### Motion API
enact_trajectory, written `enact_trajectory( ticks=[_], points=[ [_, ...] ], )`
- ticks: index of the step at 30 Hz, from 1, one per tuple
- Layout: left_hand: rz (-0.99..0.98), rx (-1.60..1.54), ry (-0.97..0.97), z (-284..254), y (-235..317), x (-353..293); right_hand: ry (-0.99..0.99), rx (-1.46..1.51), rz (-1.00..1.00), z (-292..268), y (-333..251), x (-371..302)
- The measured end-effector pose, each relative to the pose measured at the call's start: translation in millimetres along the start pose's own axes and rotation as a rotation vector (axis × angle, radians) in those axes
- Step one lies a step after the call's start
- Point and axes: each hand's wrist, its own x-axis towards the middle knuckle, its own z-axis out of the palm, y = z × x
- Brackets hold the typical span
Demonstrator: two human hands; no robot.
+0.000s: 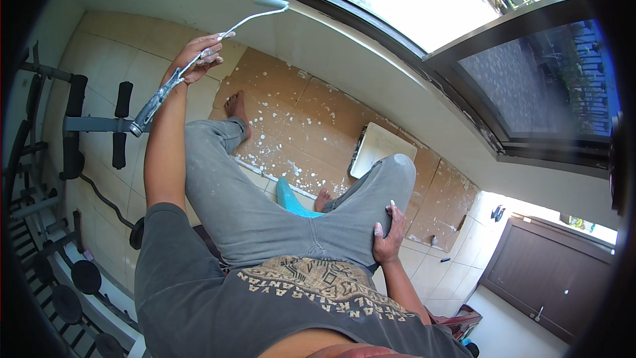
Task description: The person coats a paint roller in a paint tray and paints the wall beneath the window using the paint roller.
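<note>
My left hand [199, 56], its fingers flecked with white paint, is closed around the metal rod of a paint roller [238, 26]. The paint-smeared handle [158, 101] points back along my forearm. At the far end of the bent rod, the pale roller head [270, 2] is up by the wall just below the window's corner; whether it touches the wall I cannot tell. My right hand [389, 235] lies on my right thigh, fingers stretched and fingertips whitened, holding nothing. A white paint tray [383, 151] sits on the floor beyond my right knee.
Paint-spotted cardboard [281, 99] covers the floor along the wall. An open dark-framed window [457, 69] stands above it. Something turquoise [291, 200] shows between my legs. Exercise equipment [96, 124] fills the left side; a brown door [546, 278] is at lower right.
</note>
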Motion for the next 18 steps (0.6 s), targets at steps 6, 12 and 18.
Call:
enact_trajectory(
  ticks=[6, 12, 18],
  points=[
    [-0.024, 0.009, 0.009, -9.7, -2.7, 2.0, -0.004, -0.018, -0.009, -0.2, 1.0, 1.1],
    [-0.050, 0.048, -0.026, -11.5, -1.0, 6.3, -0.003, -0.030, -0.017, -1.0, 0.0, 0.6],
    [-0.091, 0.130, 0.006, -14.8, -14.3, 20.6, -0.005, -0.035, -0.026, -2.2, -2.4, -1.6]
  ],
)
